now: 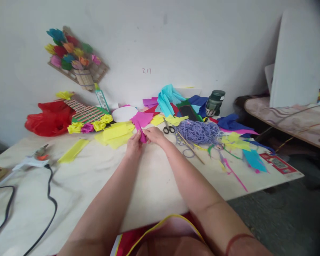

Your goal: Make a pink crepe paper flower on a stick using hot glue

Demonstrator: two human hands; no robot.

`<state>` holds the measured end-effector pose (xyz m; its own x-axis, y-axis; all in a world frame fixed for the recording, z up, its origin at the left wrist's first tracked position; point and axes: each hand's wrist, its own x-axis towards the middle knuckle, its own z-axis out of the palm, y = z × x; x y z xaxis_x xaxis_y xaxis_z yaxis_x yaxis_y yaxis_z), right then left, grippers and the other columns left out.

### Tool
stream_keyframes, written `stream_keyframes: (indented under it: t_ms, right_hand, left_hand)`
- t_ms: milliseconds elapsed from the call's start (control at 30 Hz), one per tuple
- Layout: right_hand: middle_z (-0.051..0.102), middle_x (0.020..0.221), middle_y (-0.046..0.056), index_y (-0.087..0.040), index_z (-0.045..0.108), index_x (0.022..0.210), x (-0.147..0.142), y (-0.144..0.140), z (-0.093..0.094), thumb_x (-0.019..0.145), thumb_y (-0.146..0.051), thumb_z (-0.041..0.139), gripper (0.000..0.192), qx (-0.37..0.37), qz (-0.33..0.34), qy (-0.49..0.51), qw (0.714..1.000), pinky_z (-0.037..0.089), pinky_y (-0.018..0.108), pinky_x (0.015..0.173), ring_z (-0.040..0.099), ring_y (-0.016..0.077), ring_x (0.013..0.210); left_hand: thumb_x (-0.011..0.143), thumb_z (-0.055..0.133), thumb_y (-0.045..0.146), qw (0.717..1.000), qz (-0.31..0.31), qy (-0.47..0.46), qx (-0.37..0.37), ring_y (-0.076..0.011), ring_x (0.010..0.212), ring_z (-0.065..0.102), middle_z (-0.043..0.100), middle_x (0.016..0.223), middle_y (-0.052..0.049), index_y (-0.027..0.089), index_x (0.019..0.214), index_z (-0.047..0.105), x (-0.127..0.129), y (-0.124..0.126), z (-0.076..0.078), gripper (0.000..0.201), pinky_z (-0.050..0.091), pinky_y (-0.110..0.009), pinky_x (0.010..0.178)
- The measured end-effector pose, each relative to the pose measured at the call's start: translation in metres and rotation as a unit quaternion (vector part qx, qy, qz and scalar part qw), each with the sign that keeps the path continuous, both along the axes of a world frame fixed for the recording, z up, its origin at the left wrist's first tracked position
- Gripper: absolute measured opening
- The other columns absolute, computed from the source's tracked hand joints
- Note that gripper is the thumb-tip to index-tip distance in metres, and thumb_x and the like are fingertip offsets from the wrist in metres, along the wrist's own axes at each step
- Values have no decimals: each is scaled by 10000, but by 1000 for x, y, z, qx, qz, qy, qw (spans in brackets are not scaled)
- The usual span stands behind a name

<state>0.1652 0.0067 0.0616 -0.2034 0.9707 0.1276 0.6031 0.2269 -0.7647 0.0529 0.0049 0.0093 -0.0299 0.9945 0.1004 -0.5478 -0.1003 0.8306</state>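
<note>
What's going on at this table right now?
A person sits at a pale table and works a piece of magenta paper with both hands. The left hand and the right hand pinch its lower end together, folding or twisting it. Yellow paper sheets lie just behind the hands, scissors and a heap of purple cord to the right. A glue gun with its black cable rests at the left. Finished paper flowers hang on the wall.
</note>
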Motion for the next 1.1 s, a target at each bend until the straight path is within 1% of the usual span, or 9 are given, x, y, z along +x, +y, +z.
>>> stream_keyframes:
  t_ms: [133, 267, 367, 467, 633, 800, 933, 1000, 1100]
  right_hand:
    - [698, 786, 112, -166, 674, 705, 32, -2, 29, 753, -220, 550, 144, 35, -75, -244, 966, 443, 313, 721, 638, 238, 833]
    - [699, 948, 137, -177, 716, 789, 71, -11, 38, 665, -87, 613, 184, -21, -95, -349, 932, 440, 364, 775, 629, 283, 916]
    - [709, 907, 111, -201, 727, 758, 93, -18, 31, 656, -39, 595, 232, -53, -64, -396, 914, 431, 369, 822, 625, 261, 910]
    - [697, 945, 106, -217, 732, 762, 104, -22, 17, 630, -6, 585, 289, -36, -29, -418, 907, 391, 424, 889, 595, 279, 974]
    - [692, 841, 117, -174, 704, 652, 111, -18, 1, 628, -56, 621, 147, 20, -30, -406, 913, 384, 397, 902, 600, 261, 939]
    - [705, 824, 52, -196, 685, 674, 114, -12, 0, 661, -90, 605, 133, 44, -59, -297, 952, 427, 293, 777, 623, 195, 819]
    - [672, 702, 4, -177, 588, 700, 96, -6, 8, 712, -110, 566, 72, 49, -85, -31, 995, 425, 228, 551, 540, 99, 518]
    - [656, 675, -23, -186, 526, 760, 79, -3, 16, 749, -104, 508, 84, 6, -62, 122, 991, 404, 215, 465, 461, 67, 400]
    - [612, 594, -43, -186, 491, 750, 51, 0, 27, 773, -138, 505, 56, -10, 6, 257, 966, 454, 209, 511, 538, 77, 470]
  left_hand:
    - [619, 764, 328, 998, -40, 26, -30, -127, 577, 618, 654, 633, -45, 102, 771, 663, 5, -3, 2, 291, 514, -254, 622]
    - [600, 776, 312, 995, -61, 58, -47, -135, 538, 615, 660, 614, -69, 88, 738, 666, 8, -8, 6, 285, 514, -248, 574]
    - [581, 788, 301, 994, -70, 67, -49, -127, 513, 603, 662, 605, -77, 87, 702, 662, 8, -9, 8, 276, 502, -229, 541]
    - [586, 784, 297, 993, -74, 75, -47, -118, 494, 590, 665, 611, -82, 89, 698, 660, 8, -10, 9, 268, 489, -220, 521]
    - [587, 787, 328, 992, -78, 94, -40, -123, 488, 587, 664, 616, -85, 93, 712, 659, 7, -11, 9, 295, 482, -225, 511]
    - [601, 779, 336, 992, -82, 93, -31, -119, 504, 594, 672, 652, -91, 85, 736, 657, 5, -8, 6, 310, 489, -220, 526]
    - [667, 730, 297, 994, -88, 63, -27, -115, 534, 605, 690, 728, -112, 80, 776, 660, 2, -4, 3, 253, 503, -221, 550]
    - [703, 697, 274, 995, -86, 47, -27, -110, 546, 610, 696, 786, -127, 77, 784, 658, 1, -3, 3, 217, 503, -215, 551]
    - [740, 657, 241, 997, -76, 17, -28, -105, 580, 622, 694, 898, -135, 87, 809, 650, -2, -3, 5, 169, 509, -208, 564]
